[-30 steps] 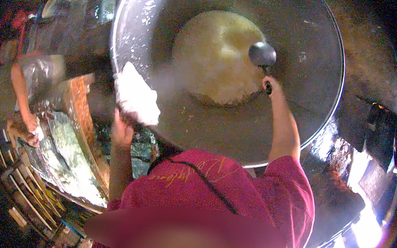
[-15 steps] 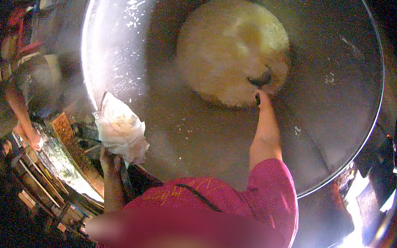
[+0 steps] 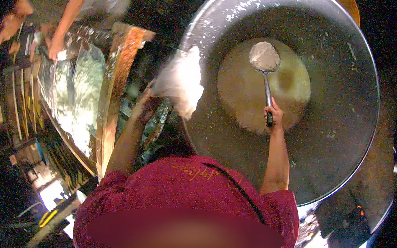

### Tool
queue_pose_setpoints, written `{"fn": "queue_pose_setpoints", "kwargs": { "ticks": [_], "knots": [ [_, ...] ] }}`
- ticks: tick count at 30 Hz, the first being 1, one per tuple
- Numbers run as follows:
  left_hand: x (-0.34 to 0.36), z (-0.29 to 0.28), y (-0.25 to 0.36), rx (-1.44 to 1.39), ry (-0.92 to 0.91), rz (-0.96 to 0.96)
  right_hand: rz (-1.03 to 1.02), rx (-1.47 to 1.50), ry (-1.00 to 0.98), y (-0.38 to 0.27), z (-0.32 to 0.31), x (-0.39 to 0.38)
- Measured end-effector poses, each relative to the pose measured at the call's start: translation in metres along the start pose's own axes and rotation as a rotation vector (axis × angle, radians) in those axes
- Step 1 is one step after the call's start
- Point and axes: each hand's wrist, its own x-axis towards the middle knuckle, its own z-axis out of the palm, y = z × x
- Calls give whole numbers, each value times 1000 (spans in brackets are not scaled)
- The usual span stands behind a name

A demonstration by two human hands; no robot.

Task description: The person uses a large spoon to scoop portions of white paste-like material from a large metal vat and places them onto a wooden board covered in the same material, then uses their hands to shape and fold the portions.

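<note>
A ladle [image 3: 264, 58] with a round head and a dark handle is gripped by my right hand [image 3: 274, 114]. Its head carries a heap of pale, soft-looking stuff above the cloudy yellowish liquid [image 3: 242, 90] in a large, deep metal vat [image 3: 346, 120]. My left hand [image 3: 148, 103] holds a crumpled white cloth or bag [image 3: 187, 84] at the vat's left rim. The cloth is overexposed and blurred, so its contents cannot be made out. Part of the left hand's fingers is hidden behind it.
Left of the vat stands a wooden-edged trough [image 3: 78, 101] with white wet-looking material, bordered by a thick wooden board [image 3: 116, 86]. A co-worker's hand [image 3: 55, 50] reaches over it from the far left. Thin sticks [image 3: 24, 107] lie beyond its left side.
The ladle has come up out of the liquid, now bearing a pale heap. My view has turned left, so the vat sits further right and more of the trough shows.
</note>
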Motion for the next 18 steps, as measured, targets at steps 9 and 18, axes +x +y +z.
{"fn": "queue_pose_setpoints", "kwargs": {
  "ticks": [9, 18],
  "knots": [
    [-34, 59, 35, 246, -159, 318, 118, 14, -6, -67, 88, -96],
    [4, 165, 20, 513, -603, 413, 216, 127, -147, -44, 69, -180]
  ]
}}
